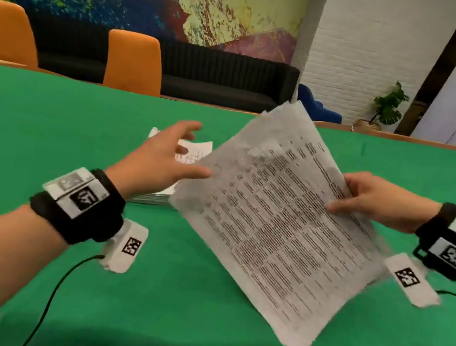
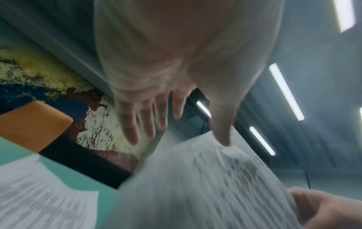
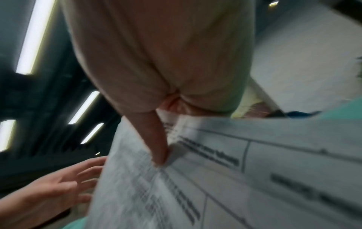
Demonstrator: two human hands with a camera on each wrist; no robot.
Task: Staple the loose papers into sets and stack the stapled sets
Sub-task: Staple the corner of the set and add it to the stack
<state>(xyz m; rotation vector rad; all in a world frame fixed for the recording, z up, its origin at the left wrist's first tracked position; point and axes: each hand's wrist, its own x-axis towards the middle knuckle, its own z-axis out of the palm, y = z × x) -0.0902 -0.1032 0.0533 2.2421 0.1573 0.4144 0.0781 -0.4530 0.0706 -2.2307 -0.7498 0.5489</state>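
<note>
A person's right hand point(image 1: 375, 201) lifts a set of printed papers point(image 1: 275, 223) above a green table point(image 1: 174, 297), the sheets tilted with one corner high toward the far edge and the opposite corner low, near the person. The right thumb lies on the printed face at the papers' right edge while the other fingers curl behind it, so the edge is pinched between them; the right wrist view shows the thumb point(image 3: 159, 148) pressed onto the page just above lines of text and table rules, though the picture is blurred.

The left hand point(image 1: 161, 160) is spread at the papers' left edge, fingers straight and apart, holding nothing. Its thumb tip meets or nearly meets that edge; whether it actually touches cannot be told. In the left wrist view the thumb point(image 2: 221, 128) reaches the upper edge of the sheets point(image 2: 195, 178) and the four fingers point(image 2: 137, 124) fan out beside them, clear of the paper.

A second stack of papers point(image 1: 191, 153) lies flat on the table under and beyond the left hand, left of the lifted set and partly hidden by it.
</note>
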